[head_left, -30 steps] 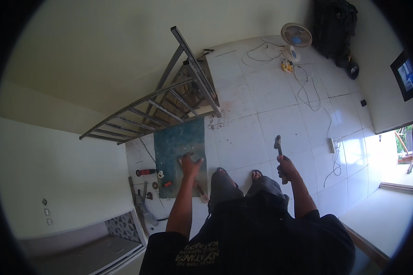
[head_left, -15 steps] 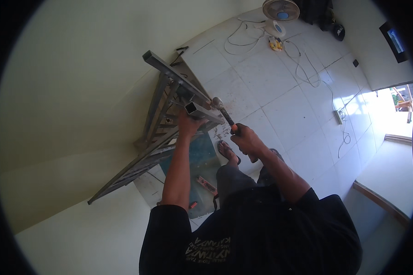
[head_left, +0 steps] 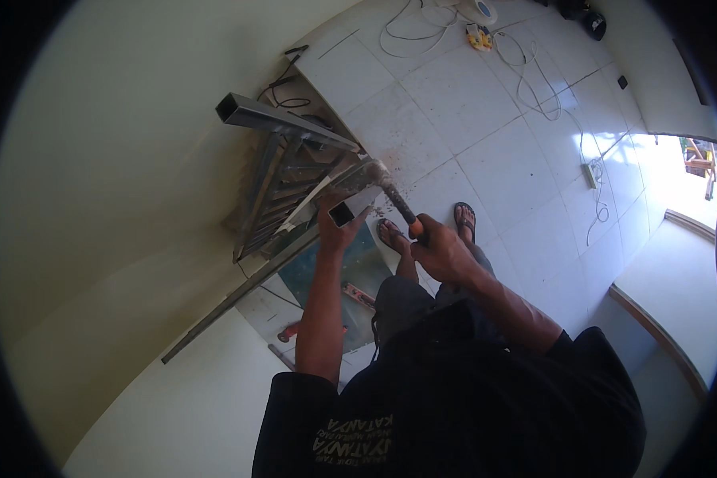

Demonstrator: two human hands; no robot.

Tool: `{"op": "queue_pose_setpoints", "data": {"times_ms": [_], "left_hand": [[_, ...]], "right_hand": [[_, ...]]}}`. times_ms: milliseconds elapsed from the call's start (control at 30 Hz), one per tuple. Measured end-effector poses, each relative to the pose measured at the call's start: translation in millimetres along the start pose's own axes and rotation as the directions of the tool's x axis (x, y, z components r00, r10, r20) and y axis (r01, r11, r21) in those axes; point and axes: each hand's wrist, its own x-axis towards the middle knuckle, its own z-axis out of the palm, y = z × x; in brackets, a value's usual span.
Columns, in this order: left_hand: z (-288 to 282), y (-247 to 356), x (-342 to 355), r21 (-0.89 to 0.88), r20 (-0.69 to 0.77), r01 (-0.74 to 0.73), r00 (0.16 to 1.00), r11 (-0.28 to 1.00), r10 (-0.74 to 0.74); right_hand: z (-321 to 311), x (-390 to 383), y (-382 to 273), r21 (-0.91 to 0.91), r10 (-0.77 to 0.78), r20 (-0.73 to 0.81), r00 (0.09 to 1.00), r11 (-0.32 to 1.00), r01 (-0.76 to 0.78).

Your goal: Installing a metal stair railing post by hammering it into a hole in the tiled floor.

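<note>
My left hand (head_left: pixel 336 237) is wrapped round the square metal tube (head_left: pixel 357 213) at the near top of a steel frame, just below its hollow end. In my right hand (head_left: pixel 446 253) is a hammer (head_left: pixel 395 199) with a dark shaft and an orange band by the grip. The hammer's head is over the far side of that tube; I cannot tell whether they touch. Further left, a second square post (head_left: pixel 283 121) belongs to a barred grey metal frame (head_left: pixel 275 191) leaning by the wall.
A greenish sheet (head_left: pixel 315 275) lies on the tiled floor, with a red tool (head_left: pixel 358 295) on it. Another red tool (head_left: pixel 291 331) lies beside my left forearm. White cables (head_left: pixel 526 88) and a power strip (head_left: pixel 590 177) run across the floor. My sandalled feet (head_left: pixel 466 223) stand close by.
The view has shifted, and the fan's head has left it. The near barred section has turned and now appears nearly edge-on. The hammer's head has come closer to the held tube's line.
</note>
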Motion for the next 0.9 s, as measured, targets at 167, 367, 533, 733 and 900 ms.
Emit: {"op": "queue_pose_setpoints", "data": {"times_ms": [167, 367, 533, 733, 900], "left_hand": [[-4.3, 0.3, 0.9, 0.010, 0.087, 0.048, 0.995, 0.999, -0.048], [-6.3, 7.1, 7.1, -0.026, 0.076, 0.120, 0.990, 0.992, -0.118], [-8.0, 6.8, 5.6, 0.012, 0.070, 0.058, 0.996, 0.998, -0.059], [-8.3, 8.0, 6.8, -0.020, 0.051, 0.087, 0.995, 0.996, -0.086], [-6.0, 7.0, 9.7, 0.012, 0.047, -0.051, 0.998, 0.999, 0.050]], "right_hand": [[22.2, 6.6, -10.6, -0.033, -0.113, 0.044, 0.993, 0.993, 0.114], [9.8, 11.5, -16.9, -0.038, -0.064, 0.112, 0.992, 0.997, 0.069], [11.1, 0.1, -10.9, 0.138, 0.137, -0.002, 0.991, 0.981, -0.135], [20.3, 9.6, -3.3, -0.103, -0.251, 0.033, 0.968, 0.962, 0.253], [-6.6, 0.1, -18.8, -0.017, 0.118, 0.173, 0.978, 0.993, -0.117]]}}
